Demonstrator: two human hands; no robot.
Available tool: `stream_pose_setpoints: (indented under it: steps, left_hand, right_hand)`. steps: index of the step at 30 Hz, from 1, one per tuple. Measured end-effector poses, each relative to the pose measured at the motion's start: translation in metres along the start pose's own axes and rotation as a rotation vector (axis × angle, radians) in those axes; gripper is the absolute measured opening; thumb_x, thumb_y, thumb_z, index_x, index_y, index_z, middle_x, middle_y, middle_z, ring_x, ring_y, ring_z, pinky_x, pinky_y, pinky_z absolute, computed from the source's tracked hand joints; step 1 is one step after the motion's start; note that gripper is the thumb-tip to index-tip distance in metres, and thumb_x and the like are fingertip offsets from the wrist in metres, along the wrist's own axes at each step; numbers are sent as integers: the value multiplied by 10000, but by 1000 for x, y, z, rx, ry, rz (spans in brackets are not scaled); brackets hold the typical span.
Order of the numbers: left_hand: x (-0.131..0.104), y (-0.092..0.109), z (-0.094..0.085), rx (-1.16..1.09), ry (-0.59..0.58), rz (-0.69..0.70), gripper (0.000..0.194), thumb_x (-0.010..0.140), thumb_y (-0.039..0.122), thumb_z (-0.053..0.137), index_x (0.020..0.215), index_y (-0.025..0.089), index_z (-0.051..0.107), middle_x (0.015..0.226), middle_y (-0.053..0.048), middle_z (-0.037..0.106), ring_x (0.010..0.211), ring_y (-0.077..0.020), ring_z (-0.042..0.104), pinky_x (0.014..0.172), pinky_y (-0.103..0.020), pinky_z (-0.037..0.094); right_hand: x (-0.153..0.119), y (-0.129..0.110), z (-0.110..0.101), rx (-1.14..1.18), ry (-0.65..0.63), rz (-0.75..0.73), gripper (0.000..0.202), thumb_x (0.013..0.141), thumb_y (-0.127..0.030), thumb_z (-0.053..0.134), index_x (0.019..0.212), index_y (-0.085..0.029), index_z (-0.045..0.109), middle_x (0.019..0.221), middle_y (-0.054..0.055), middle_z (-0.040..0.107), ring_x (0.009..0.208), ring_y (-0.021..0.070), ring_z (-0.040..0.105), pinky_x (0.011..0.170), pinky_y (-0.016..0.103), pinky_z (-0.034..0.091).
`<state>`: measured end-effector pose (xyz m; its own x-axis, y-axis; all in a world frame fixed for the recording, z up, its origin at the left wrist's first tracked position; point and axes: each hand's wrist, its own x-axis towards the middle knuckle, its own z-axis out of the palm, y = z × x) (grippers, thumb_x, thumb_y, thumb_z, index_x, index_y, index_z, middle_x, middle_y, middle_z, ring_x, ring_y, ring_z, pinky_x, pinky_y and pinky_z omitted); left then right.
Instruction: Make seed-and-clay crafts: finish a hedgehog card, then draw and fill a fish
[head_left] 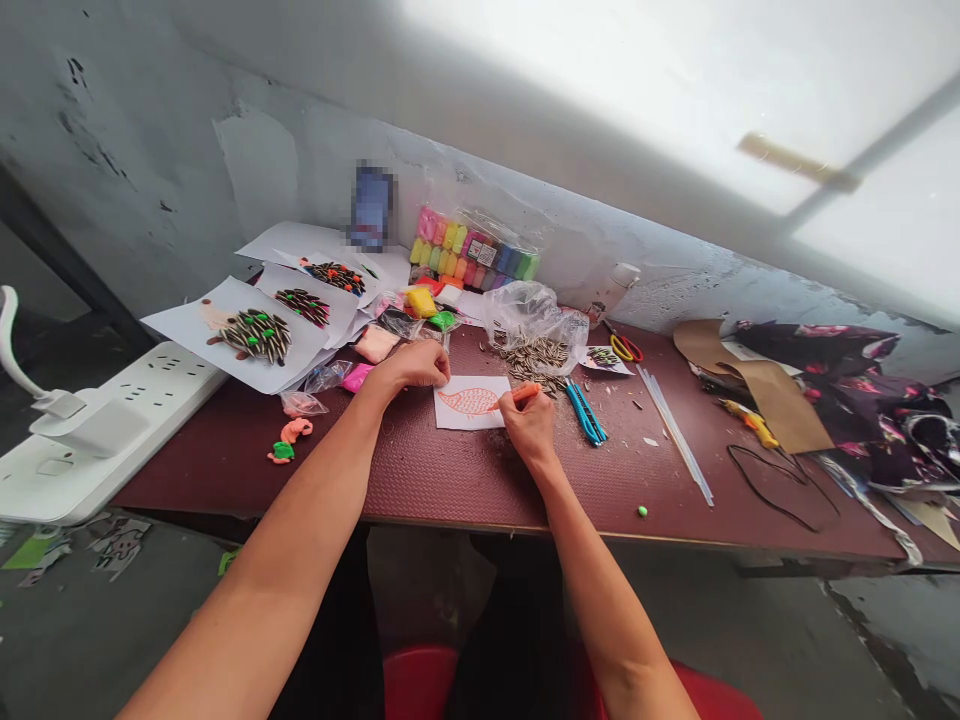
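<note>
A small white paper card point(471, 415) lies on the table with an orange leaf-shaped drawing point(466, 401) filled with short strokes. My left hand point(420, 365) has its fingers closed at the card's upper left corner. In my right hand point(529, 420) is an orange marker point(528, 390), its tip at the right end of the drawing. Just behind that hand spreads a heap of striped sunflower seeds point(536, 355), partly under a clear plastic bag point(521, 305). A blue utility knife point(586, 412) lies to the right of my right hand.
Seed-covered hedgehog figures point(259, 335) sit on paper sheets at the left, near a white power strip point(161, 395). Coloured clay packs point(476, 250) lean on the wall. Rightward are scissors point(625, 347), clear glue sticks point(675, 435) and a yellow glue gun point(752, 424). The table's front edge point(465, 522) is close.
</note>
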<state>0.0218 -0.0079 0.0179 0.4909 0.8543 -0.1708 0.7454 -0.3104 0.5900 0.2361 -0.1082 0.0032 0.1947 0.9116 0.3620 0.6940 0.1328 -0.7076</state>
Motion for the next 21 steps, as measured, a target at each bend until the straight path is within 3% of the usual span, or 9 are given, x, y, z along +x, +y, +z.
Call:
stream_pose_setpoints:
  steps: [21]
  left_hand:
    - [2,-3,1,-20,-4,-1,312,610,210,623,854,161,810,773,-32,750,708,-167,642,583,-232,405]
  right_hand:
    - [-2,-2,2,-3,-1,-16,212,753,-364,484,586,-233,483,541,1,571,502,137,509,543,252,387]
